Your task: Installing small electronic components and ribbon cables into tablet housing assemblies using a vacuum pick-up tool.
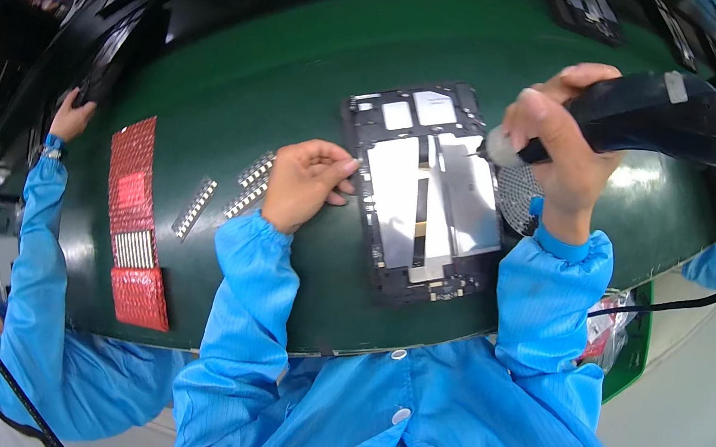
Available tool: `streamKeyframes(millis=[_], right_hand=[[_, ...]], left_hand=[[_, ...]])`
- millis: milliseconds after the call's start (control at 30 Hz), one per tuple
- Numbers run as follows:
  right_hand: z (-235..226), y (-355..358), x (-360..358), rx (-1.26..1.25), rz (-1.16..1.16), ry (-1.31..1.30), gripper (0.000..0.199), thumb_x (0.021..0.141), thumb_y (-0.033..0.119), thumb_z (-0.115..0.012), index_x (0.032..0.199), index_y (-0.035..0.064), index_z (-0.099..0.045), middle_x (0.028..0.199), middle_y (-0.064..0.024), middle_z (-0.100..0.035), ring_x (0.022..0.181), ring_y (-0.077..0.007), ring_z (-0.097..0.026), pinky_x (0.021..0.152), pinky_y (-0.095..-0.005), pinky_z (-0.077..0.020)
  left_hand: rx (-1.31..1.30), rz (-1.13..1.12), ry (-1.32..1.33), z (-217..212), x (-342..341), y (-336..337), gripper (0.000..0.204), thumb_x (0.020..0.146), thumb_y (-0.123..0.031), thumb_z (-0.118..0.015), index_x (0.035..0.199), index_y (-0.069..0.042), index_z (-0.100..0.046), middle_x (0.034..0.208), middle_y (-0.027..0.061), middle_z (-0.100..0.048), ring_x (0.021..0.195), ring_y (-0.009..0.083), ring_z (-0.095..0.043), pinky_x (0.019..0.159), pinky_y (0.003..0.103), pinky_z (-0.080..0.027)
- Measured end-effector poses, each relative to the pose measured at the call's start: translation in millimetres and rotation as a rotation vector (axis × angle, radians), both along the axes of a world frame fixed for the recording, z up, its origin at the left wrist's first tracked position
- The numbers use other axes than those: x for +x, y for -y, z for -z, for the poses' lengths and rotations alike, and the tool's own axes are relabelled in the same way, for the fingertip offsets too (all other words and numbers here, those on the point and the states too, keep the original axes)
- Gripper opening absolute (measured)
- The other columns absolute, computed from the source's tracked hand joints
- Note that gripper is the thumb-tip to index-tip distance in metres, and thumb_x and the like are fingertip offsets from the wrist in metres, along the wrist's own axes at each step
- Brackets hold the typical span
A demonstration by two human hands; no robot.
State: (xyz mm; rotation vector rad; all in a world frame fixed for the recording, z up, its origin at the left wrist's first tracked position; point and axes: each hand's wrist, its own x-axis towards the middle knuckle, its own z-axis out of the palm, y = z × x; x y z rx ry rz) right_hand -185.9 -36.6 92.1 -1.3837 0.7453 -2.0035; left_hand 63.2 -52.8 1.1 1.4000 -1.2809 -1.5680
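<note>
A tablet-like device (388,215) lies opened on the green table, its silver plates and small circuit parts facing up. My left hand (303,183) is at its left edge, thumb and forefinger pinched together; anything between them is too small to make out. Above the device's right side, my right hand (573,142) is closed round a black handheld tool (654,118) whose exact kind I cannot tell. A pale, blurred tip (503,148) shows by these fingers. Partly hidden under this hand is a round grey dish with a dotted surface (518,194).
Strips of small parts (194,207) lie left of my left hand, beside a red bubble-wrap sheet (133,194) with a row of pale pieces. A co-worker's hand (71,116) is at far left. A green bin (633,349) and black cable (679,304) are at right.
</note>
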Motion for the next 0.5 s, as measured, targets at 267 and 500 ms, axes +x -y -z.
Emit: streamKeyframes(millis=[267,500], right_hand=[[3.9,28.0,93.3,0.196,-0.339,-0.155,0.031,0.072,-0.009,-0.07,0.095,-0.0019,-0.05,0.063,-0.0083,-0.06,0.051,-0.0124,-0.058,0.048,-0.0244,-0.0471],[18.9,36.2,102.1,0.277,-0.35,-0.198,0.031,0.072,-0.007,-0.072,0.095,-0.0026,-0.052,0.063,-0.0078,-0.06,0.051,-0.0122,-0.057,0.048,-0.0248,-0.0468]], left_hand=[[-0.002,0.047,-0.099,5.2,4.1,-2.9,0.013,0.085,-0.007,-0.063,0.091,0.004,-0.059,0.077,0.0064,-0.063,0.065,0.012,-0.063,0.05,0.022,-0.051],[0.003,0.065,-0.11,3.3,5.4,-1.0,0.012,0.084,-0.006,-0.064,0.089,0.004,-0.059,0.078,0.0068,-0.063,0.065,0.0121,-0.064,0.049,0.023,-0.051]])
